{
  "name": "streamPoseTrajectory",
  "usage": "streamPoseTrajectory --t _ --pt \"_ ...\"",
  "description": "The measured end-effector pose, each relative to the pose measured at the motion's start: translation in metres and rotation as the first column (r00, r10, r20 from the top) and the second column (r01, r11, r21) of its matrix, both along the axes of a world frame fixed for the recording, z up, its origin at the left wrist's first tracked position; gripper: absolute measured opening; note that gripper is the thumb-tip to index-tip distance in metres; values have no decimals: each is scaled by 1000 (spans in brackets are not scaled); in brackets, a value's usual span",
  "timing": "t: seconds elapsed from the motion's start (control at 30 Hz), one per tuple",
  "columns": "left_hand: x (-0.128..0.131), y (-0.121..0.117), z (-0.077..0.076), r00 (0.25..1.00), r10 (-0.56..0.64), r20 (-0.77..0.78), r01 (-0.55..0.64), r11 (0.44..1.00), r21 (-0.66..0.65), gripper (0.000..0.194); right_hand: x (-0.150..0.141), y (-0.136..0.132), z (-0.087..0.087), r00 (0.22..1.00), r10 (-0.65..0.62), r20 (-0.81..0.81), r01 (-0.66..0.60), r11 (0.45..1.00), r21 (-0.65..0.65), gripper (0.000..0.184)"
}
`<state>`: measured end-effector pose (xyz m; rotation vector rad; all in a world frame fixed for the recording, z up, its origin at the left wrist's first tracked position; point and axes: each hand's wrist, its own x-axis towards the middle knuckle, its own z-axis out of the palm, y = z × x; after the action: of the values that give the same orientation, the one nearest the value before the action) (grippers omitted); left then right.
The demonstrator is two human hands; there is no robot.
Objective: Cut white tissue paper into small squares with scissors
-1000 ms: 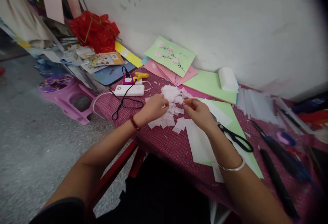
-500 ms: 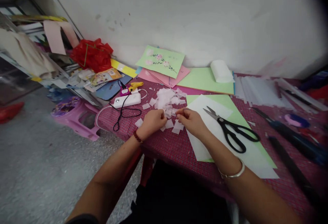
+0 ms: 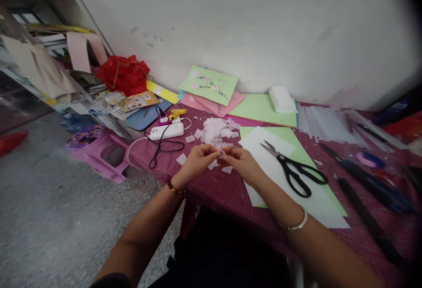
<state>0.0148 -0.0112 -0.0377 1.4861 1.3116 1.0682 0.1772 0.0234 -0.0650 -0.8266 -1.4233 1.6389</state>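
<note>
My left hand (image 3: pixel 200 159) and my right hand (image 3: pixel 242 161) meet fingertip to fingertip over the front of the table. Pinched between them is a small piece of white tissue paper (image 3: pixel 221 153), mostly covered by the fingers. Just behind my hands lies a loose heap of pale tissue paper squares (image 3: pixel 214 129), with several single squares scattered around it. To the right of my right hand, black-handled scissors (image 3: pixel 290 165), blades parted, rest on white paper sheets (image 3: pixel 257 147) over a green sheet (image 3: pixel 292 135).
A white power bank (image 3: pixel 168 131) with cables lies left, near a yellow glue gun (image 3: pixel 177 113). Behind are a green card with painted flowers (image 3: pixel 211 83), pink paper (image 3: pixel 234 102) and a tissue pack (image 3: pixel 282 99). Dark tools (image 3: pixel 369 182) lie right. A pink stool (image 3: pixel 105 151) stands left.
My hands have come together from slightly apart, and both now pinch the piece of tissue paper. The view has shifted a little.
</note>
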Motion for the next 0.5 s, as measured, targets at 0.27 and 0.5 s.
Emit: streamPoseTrajectory --t 0.27,0.5 --pt "-33 8 20 998 -54 24 55 997 -46 27 17 29 13 960 -271 71 275 961 -43 24" --pt "-47 69 31 916 137 -377 -134 990 33 21 10 98 21 911 -215 351 189 976 107 10"
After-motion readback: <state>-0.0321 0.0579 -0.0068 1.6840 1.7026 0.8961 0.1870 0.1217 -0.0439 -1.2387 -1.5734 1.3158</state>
